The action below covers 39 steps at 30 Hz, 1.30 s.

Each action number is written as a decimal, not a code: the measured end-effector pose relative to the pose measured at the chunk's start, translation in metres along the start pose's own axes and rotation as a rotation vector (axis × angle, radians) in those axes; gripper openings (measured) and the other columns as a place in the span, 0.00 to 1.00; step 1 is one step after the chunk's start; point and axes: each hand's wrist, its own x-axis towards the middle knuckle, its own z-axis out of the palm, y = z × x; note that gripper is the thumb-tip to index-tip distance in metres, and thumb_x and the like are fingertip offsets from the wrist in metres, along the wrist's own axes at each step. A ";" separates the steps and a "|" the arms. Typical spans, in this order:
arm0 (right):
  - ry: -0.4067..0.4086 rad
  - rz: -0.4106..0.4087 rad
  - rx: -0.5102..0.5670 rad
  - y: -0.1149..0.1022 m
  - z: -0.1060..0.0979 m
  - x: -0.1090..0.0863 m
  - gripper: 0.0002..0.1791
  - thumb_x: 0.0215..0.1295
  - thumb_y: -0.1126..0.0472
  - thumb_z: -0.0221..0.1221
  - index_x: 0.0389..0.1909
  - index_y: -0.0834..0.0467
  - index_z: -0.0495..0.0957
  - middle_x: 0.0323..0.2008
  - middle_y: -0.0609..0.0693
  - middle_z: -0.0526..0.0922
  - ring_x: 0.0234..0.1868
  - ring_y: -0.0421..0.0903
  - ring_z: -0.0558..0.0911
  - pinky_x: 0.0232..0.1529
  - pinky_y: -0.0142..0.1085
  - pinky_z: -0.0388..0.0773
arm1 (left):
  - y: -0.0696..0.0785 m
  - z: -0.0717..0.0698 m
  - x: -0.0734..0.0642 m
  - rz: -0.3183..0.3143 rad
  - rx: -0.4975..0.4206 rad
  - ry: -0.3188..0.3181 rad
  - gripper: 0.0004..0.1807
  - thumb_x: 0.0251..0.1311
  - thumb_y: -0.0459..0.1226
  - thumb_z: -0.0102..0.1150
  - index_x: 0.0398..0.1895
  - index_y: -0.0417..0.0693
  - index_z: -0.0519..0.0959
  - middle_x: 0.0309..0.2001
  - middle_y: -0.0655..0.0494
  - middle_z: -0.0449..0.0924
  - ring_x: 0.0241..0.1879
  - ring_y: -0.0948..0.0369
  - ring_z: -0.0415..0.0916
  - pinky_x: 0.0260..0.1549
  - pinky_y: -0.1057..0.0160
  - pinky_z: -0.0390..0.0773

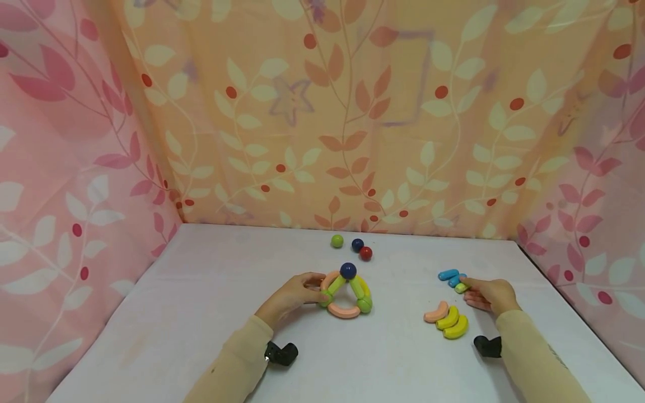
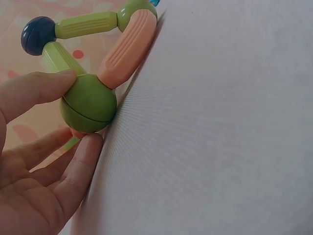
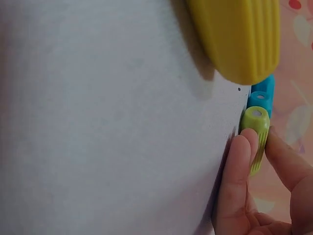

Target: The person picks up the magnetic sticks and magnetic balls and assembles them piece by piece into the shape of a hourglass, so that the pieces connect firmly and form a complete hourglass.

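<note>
A magnetic ball-and-stick frame (image 1: 344, 312) stands in the middle of the table. A navy ball (image 1: 348, 271) tops two straight light green sticks, and curved pink and yellow sticks form its base. My left hand (image 1: 289, 296) pinches the green ball (image 2: 89, 105) at the frame's left corner between thumb and fingers. Over on the right, my right hand (image 1: 495, 295) has a short light green stick (image 3: 257, 120) between thumb and fingertips. Blue sticks (image 1: 448, 275) lie right beside that stick.
Nearer the front lie a curved pink stick (image 1: 436, 312) and two curved yellow sticks (image 1: 456, 328). Behind the frame sit loose balls: green (image 1: 337, 241), navy (image 1: 358, 245) and red (image 1: 365, 253). Patterned curtains (image 1: 347, 123) stand around the white table (image 1: 383, 358).
</note>
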 end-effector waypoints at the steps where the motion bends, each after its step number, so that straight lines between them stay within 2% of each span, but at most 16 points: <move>1: 0.001 -0.002 -0.002 0.000 0.000 0.000 0.19 0.67 0.54 0.63 0.41 0.68 0.72 0.16 0.48 0.82 0.19 0.41 0.86 0.29 0.31 0.85 | 0.000 0.000 0.000 -0.002 -0.001 -0.002 0.36 0.50 0.37 0.75 0.65 0.45 0.73 0.61 0.46 0.78 0.54 0.56 0.77 0.54 0.57 0.80; 11: 0.035 0.004 -0.082 -0.005 0.003 -0.001 0.21 0.68 0.56 0.59 0.45 0.71 0.68 0.19 0.48 0.80 0.20 0.41 0.85 0.30 0.31 0.85 | -0.001 0.000 -0.001 0.010 -0.037 -0.020 0.38 0.50 0.35 0.75 0.66 0.43 0.72 0.60 0.46 0.78 0.57 0.54 0.77 0.56 0.57 0.80; 15: 0.032 0.003 -0.059 -0.005 0.002 -0.004 0.22 0.68 0.56 0.58 0.48 0.73 0.67 0.20 0.48 0.80 0.21 0.42 0.86 0.32 0.32 0.85 | -0.001 0.001 0.000 -0.007 -0.012 -0.011 0.37 0.50 0.37 0.75 0.66 0.46 0.73 0.61 0.47 0.78 0.55 0.55 0.77 0.55 0.57 0.80; 20: -0.058 -0.023 0.017 -0.012 0.009 -0.017 0.27 0.68 0.53 0.61 0.56 0.71 0.68 0.22 0.45 0.83 0.25 0.41 0.87 0.36 0.32 0.86 | -0.002 0.000 0.001 0.000 -0.014 -0.012 0.37 0.50 0.37 0.75 0.66 0.45 0.73 0.60 0.47 0.79 0.54 0.56 0.78 0.54 0.58 0.80; 23: -0.139 -0.096 -0.005 -0.020 0.022 -0.032 0.36 0.68 0.50 0.61 0.65 0.71 0.64 0.27 0.43 0.84 0.30 0.39 0.87 0.42 0.33 0.85 | -0.001 0.000 0.000 0.010 -0.025 -0.017 0.38 0.50 0.36 0.75 0.66 0.43 0.72 0.59 0.47 0.79 0.54 0.56 0.78 0.54 0.58 0.80; 25: -0.167 -0.163 -0.046 -0.026 0.035 -0.042 0.39 0.68 0.49 0.61 0.67 0.72 0.62 0.30 0.42 0.84 0.33 0.37 0.87 0.44 0.32 0.85 | 0.000 0.000 0.000 0.011 -0.022 -0.014 0.38 0.50 0.36 0.75 0.66 0.43 0.72 0.59 0.46 0.79 0.54 0.56 0.78 0.54 0.58 0.81; 29: -0.174 -0.273 -0.102 -0.036 0.062 -0.059 0.35 0.68 0.48 0.61 0.64 0.71 0.68 0.35 0.41 0.84 0.36 0.33 0.85 0.51 0.35 0.83 | 0.000 -0.001 -0.001 0.006 -0.033 -0.020 0.37 0.51 0.35 0.75 0.66 0.43 0.72 0.60 0.47 0.78 0.53 0.56 0.78 0.53 0.58 0.81; 32: -0.192 -0.315 -0.071 -0.043 0.082 -0.070 0.32 0.67 0.49 0.62 0.61 0.69 0.72 0.39 0.41 0.84 0.38 0.33 0.84 0.65 0.46 0.75 | 0.000 -0.001 -0.002 0.007 -0.049 -0.025 0.36 0.51 0.34 0.74 0.66 0.43 0.72 0.61 0.47 0.77 0.52 0.57 0.79 0.52 0.60 0.81; 34: -0.215 -0.340 -0.032 -0.047 0.095 -0.075 0.30 0.67 0.50 0.63 0.61 0.68 0.72 0.41 0.41 0.84 0.39 0.33 0.85 0.68 0.50 0.70 | 0.001 -0.001 -0.002 0.015 -0.052 -0.028 0.36 0.52 0.33 0.73 0.66 0.42 0.72 0.61 0.46 0.77 0.52 0.57 0.79 0.51 0.60 0.81; 37: -0.236 -0.380 0.021 -0.052 0.114 -0.083 0.28 0.67 0.54 0.63 0.61 0.68 0.72 0.42 0.43 0.83 0.40 0.33 0.86 0.65 0.46 0.75 | 0.001 -0.001 -0.003 0.020 -0.051 -0.030 0.36 0.52 0.33 0.73 0.66 0.41 0.72 0.61 0.46 0.77 0.52 0.57 0.78 0.51 0.60 0.81; 39: -0.233 -0.422 0.039 -0.055 0.126 -0.086 0.26 0.67 0.56 0.63 0.60 0.69 0.73 0.42 0.46 0.83 0.40 0.35 0.86 0.55 0.39 0.82 | 0.001 -0.001 -0.003 0.018 -0.047 -0.032 0.36 0.52 0.34 0.73 0.66 0.42 0.72 0.62 0.46 0.76 0.52 0.58 0.78 0.51 0.60 0.81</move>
